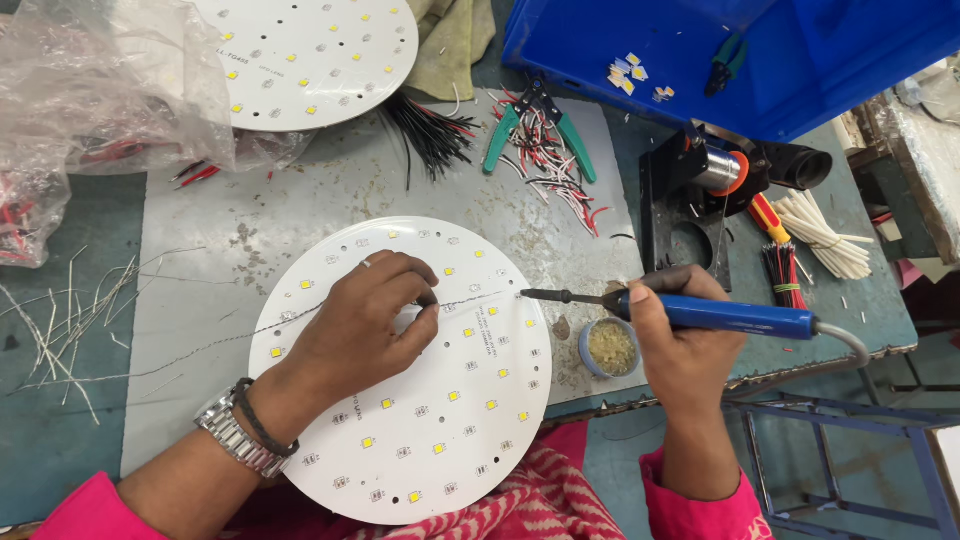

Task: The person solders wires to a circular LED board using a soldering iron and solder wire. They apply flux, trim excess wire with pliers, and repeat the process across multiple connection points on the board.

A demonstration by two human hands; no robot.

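A round white board (440,430) dotted with small yellow chips lies on the grey mat in front of me. My left hand (365,325) rests on it and pinches a thin solder wire (470,299) whose end reaches toward the board's right edge. My right hand (680,345) grips a blue-handled soldering iron (740,317). Its dark tip (545,295) points left at the wire's end, just above the board. A watch and a dark band sit on my left wrist.
A small tin of yellowish flux (610,347) sits beside the board. A second round board (305,55) lies at the back, next to crumpled plastic bags (100,90). Green-handled cutters (540,125), loose red and black wires, a black iron stand (690,200), a blue crate (720,50).
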